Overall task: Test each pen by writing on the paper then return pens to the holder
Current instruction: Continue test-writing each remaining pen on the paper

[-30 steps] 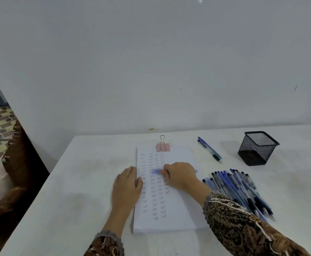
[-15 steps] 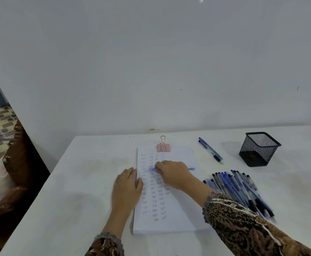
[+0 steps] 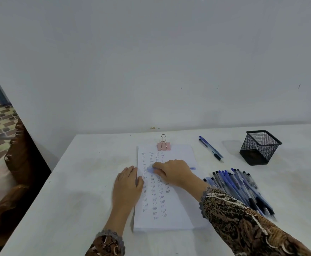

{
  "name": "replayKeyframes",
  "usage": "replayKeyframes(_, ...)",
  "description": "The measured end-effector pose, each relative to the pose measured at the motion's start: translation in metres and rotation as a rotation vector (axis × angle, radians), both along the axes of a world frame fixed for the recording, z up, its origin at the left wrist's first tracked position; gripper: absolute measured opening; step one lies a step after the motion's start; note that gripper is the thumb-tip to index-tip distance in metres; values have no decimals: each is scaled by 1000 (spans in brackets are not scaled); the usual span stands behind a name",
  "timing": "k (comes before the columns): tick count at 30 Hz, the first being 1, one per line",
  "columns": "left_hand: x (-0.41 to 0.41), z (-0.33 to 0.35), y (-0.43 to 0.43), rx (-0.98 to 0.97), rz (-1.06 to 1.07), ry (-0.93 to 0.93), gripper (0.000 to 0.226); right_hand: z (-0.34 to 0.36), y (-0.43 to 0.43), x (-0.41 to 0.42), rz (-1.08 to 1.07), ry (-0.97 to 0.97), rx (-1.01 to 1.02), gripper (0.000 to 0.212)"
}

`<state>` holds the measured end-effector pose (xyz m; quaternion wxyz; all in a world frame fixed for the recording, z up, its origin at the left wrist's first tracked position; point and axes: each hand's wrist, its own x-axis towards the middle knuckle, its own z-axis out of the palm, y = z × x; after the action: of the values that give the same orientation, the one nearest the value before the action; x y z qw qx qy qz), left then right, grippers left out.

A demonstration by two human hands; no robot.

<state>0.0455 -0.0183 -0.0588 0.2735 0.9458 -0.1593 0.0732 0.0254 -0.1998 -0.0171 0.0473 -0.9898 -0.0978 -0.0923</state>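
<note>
The right hand (image 3: 175, 172) hides most of the blurred blue pen (image 3: 151, 169) it grips, the words on the paper (image 3: 176, 206) are too small to read surely, the mesh holder (image 3: 260, 147) hides its own inside, and both sleeves are cut by the lower edge.

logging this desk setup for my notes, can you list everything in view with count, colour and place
table: one, white, fills the lower view, against the wall
paper stack: one, white with columns of handwritten marks, table centre
binder clip: one, pink with metal handles, top edge of the paper stack
loose pens: two, blue, side by side between the paper stack and the holder
holder: one, black mesh, far right; no pens seen in it
pen pile: many, count unclear, blue and dark, right of the paper stack
held pen: one, blue, blurred
chair: one, brown, left edge
left hand: flat on the paper's left edge
right hand: grip on the held pen, over the paper
</note>
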Motion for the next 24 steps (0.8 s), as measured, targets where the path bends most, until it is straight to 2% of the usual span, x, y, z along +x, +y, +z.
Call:
replayKeyframes(5, 1, -2, 0, -5, -4, 1, 46, 14, 4, 1, -121, 205, -43, 47)
replayKeyframes(11, 1, -2, 0, -5, -9, -14, 46, 31, 3, 5, -99, 369, -54, 26)
replayKeyframes(15, 0, -1, 0, -12, -9, -12, 46, 43, 1, 4, -147, 375, -100, 27)
replayKeyframes(18, -1, 0, 1, -17, -11, -9, 46, 62, -5, -1, -184, 277, -129, 24)
replayKeyframes(19, -1, 0, 1, -18, -11, -7, 46, 68, -8, -2, -190, 231, -87, 23)
replayKeyframes(21, 0, -1, 1, -24, -8, 5, 47, 80, -15, -9, -208, 107, 155, 15)
replayKeyframes(24, 0, -1, 1, -13, -4, 6, 47, 84, -19, -23, -320, -133, 771, 9)
